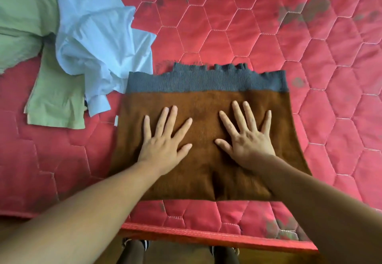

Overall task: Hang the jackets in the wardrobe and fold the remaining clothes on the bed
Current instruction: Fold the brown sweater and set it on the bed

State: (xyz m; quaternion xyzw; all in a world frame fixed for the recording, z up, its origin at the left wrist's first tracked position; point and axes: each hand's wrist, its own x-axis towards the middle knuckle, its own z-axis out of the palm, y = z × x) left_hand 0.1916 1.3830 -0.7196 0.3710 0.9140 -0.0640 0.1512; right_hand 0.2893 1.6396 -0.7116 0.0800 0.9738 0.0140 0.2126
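Bare forearms (86, 212) stretch forward from the bottom edge of the view, ending in the left hand (163, 146) and the right hand (248, 142). Both hands lie flat, palms down, fingers straight and spread, gripping nothing. They press on a brown knitted sweater (203, 127) that lies folded into a rough rectangle near the front edge of the bed, its grey ribbed band (206, 83) along the far side. Under it is a red quilted mattress (227, 26) stitched in hexagons. To the left, reaching the sweater's far left corner, a pale blue shirt (97, 36) lies crumpled and unfolded, partly over a green garment (26, 11) that spreads into the upper left corner. The person's feet (134, 247) show below the mattress edge. No wardrobe or jacket is in view. The step in hand appears to be smoothing the folded sweater flat. The next move likely calls for lifting both hands off, leaving the sweater where it lies, and drawing the blue shirt onto bare mattress to spread it out before folding.
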